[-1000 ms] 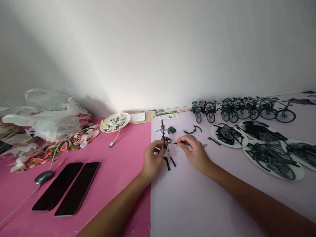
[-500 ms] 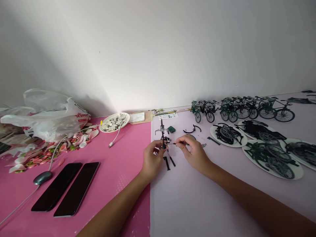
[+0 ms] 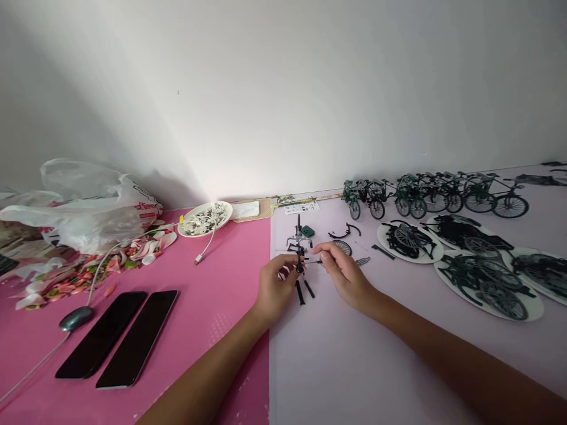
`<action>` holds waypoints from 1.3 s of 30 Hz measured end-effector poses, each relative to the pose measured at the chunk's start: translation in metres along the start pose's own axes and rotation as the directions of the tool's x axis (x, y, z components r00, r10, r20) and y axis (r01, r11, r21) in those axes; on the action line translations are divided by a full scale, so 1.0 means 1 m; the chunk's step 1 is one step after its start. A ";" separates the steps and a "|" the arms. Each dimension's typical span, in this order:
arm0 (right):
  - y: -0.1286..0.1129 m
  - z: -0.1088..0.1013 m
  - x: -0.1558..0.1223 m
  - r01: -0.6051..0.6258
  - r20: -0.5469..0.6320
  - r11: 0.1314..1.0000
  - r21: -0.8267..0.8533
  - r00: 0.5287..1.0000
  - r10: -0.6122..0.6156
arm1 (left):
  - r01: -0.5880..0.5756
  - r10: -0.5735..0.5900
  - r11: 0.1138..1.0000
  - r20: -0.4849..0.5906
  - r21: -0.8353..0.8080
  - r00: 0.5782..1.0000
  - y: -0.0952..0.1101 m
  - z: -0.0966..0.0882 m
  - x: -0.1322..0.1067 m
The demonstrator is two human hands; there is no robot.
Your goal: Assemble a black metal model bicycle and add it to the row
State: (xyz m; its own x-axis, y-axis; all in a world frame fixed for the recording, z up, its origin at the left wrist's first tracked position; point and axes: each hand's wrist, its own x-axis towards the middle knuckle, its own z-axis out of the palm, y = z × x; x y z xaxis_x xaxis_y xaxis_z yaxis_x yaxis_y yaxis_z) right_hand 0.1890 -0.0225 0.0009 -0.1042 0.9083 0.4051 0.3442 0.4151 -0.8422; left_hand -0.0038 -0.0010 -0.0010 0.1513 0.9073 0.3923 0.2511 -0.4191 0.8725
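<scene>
My left hand [image 3: 275, 287] pinches the lower end of a small black model bicycle frame [image 3: 300, 248] that stands upright over the pale table, with silver handlebars on top. My right hand [image 3: 344, 273] is closed on a thin black rod [image 3: 312, 261] and holds it level against the frame's side. Two short black parts [image 3: 305, 290] lie on the table just below the frame. A small green piece [image 3: 308, 231], curved black mudguards [image 3: 345, 232] and a loose spoked wheel [image 3: 342, 247] lie just behind my hands.
Finished green model bicycles [image 3: 436, 198] line the back wall. White plates [image 3: 487, 277] with bicycle parts sit at the right. On the pink mat [image 3: 195, 295] lie two dark phones [image 3: 117, 339], a mouse [image 3: 76, 317], a bowl of small parts [image 3: 205, 218] and plastic bags [image 3: 84, 200].
My left hand has shifted the frame a little to the right. My right hand has moved in closer, so the rod now meets the frame.
</scene>
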 end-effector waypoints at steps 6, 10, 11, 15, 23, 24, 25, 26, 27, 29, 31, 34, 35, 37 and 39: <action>0.009 0.004 0.001 -0.043 -0.007 0.996 0.082 0.999 0.043 | 0.014 -0.014 1.000 0.016 0.005 1.000 0.002 0.000 0.001; 0.002 0.005 0.001 -0.023 -0.032 0.995 0.096 0.999 0.026 | 0.030 -0.030 1.000 0.009 -0.003 0.999 0.003 0.000 0.001; 0.000 0.005 0.001 -0.019 -0.034 0.995 0.093 0.999 0.022 | 0.034 -0.034 0.999 0.008 -0.004 0.999 0.003 0.000 0.001; -0.004 0.004 0.001 0.020 -0.024 0.997 0.070 1.000 -0.018 | 0.053 -0.053 0.998 0.006 -0.015 0.999 0.002 -0.001 0.001; -0.007 0.002 0.000 0.021 0.026 0.999 0.037 0.999 -0.022 | 0.075 -0.075 0.997 0.005 -0.032 0.997 -0.001 0.000 0.003; -0.006 0.002 -0.001 0.006 0.030 0.999 0.043 1.000 -0.007 | 0.074 -0.074 0.997 0.007 -0.035 0.997 -0.001 0.000 0.002; -0.005 0.002 -0.001 -0.011 0.031 0.999 0.051 0.999 0.010 | 0.071 -0.071 0.997 0.008 -0.038 0.997 -0.001 0.000 0.002; -0.004 0.002 -0.001 -0.028 0.031 0.998 0.062 0.999 0.026 | 0.070 -0.070 0.997 0.010 -0.040 0.998 -0.001 0.001 0.002; -0.002 0.002 -0.001 -0.044 0.032 0.996 0.072 0.999 0.042 | 0.070 -0.070 0.997 0.013 -0.041 0.997 0.000 0.001 0.002; 0.001 0.003 -0.001 -0.065 0.031 0.994 0.083 0.998 0.063 | 0.079 -0.078 0.996 0.022 -0.041 0.997 0.000 0.001 0.001; 0.002 0.004 0.000 -0.062 0.017 0.995 0.081 0.998 0.061 | 0.092 -0.091 0.995 0.030 -0.042 0.995 0.000 0.001 0.002; 0.000 0.005 0.001 -0.010 -0.018 0.995 0.095 1.000 0.012 | 0.103 -0.102 0.994 0.031 -0.042 0.994 0.001 0.000 0.002; -0.001 0.005 0.001 0.010 -0.023 0.995 0.098 1.000 -0.008 | 0.105 -0.104 0.994 0.031 -0.041 0.994 0.001 0.000 0.002; -0.003 0.004 0.001 0.032 -0.022 0.996 0.089 0.999 -0.030 | 0.109 -0.108 0.993 0.033 -0.037 0.994 0.001 0.000 0.002; -0.004 0.003 0.001 0.032 -0.018 0.996 0.078 0.999 -0.031 | 0.113 -0.111 0.993 0.035 -0.035 0.993 0.001 0.000 0.002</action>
State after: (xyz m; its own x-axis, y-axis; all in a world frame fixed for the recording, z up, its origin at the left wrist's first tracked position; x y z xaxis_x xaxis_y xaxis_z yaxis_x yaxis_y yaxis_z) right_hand 0.1846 -0.0231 0.0038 -0.0982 0.8941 0.4369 0.2667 0.4466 -0.8540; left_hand -0.0032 0.0003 0.0001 0.1561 0.9466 0.2821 0.2332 -0.3129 0.9207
